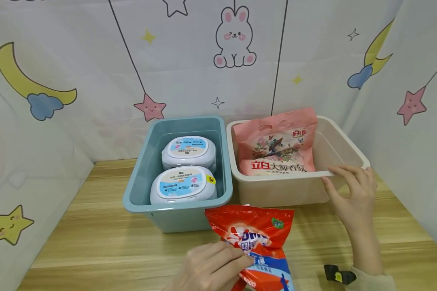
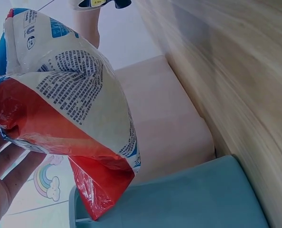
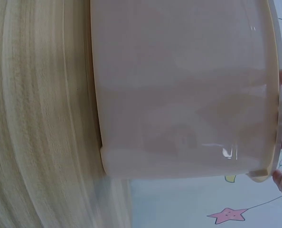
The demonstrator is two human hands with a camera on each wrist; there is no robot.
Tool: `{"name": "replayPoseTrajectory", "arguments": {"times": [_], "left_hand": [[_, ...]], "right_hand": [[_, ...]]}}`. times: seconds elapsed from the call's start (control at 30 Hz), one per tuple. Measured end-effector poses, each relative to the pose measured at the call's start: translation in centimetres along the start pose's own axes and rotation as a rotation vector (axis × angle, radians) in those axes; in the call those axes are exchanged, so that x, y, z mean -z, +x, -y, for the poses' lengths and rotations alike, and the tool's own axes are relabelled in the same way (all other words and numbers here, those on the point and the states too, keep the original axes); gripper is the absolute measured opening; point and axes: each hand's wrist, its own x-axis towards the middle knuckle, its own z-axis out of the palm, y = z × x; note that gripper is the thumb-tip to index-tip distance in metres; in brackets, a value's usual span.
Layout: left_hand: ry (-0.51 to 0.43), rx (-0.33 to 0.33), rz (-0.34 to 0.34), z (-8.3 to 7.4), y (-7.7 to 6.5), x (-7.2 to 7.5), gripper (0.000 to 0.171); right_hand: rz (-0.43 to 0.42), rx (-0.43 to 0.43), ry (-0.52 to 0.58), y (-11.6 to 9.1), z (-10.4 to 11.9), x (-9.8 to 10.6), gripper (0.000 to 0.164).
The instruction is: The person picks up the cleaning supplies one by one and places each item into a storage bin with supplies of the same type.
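A red detergent bag (image 1: 255, 226) with blue and white printing is gripped by my left hand (image 1: 213, 266) in front of the two bins. The left wrist view shows the white printed back of this bag (image 2: 79, 90), with fingers along its lower edge. My right hand (image 1: 355, 198) holds the front right corner of the beige bin (image 1: 276, 190) by its rim. Inside that bin a pink detergent bag (image 1: 276, 141) stands leaning back at the left. In the right wrist view the fingertips lie at the rim, beside the bin's smooth outer wall (image 3: 179, 95).
Left of the beige bin stands a blue bin (image 1: 178, 218), holding two white lidded boxes (image 1: 183, 182) one behind the other. Both bins rest on a wood-grain table (image 1: 105, 242). A black strap (image 1: 338, 275) is at the right sleeve. A printed cloth (image 1: 189, 60) hangs behind.
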Motion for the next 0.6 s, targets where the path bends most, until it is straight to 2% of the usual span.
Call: {"name": "replayPoseTrajectory", "arguments": {"times": [0.27,0.6], "left_hand": [[0.003,-0.018,-0.022,-0.09,0.19,0.15,0.040],[0.013,-0.051,-0.003,-0.35,0.35,0.39,0.040]], "right_hand": [[0.000,-0.004,0.004,-0.06,0.01,0.04,0.044],[-0.002,-0.001,-0.010,0.01,0.04,0.02,0.051]]}}
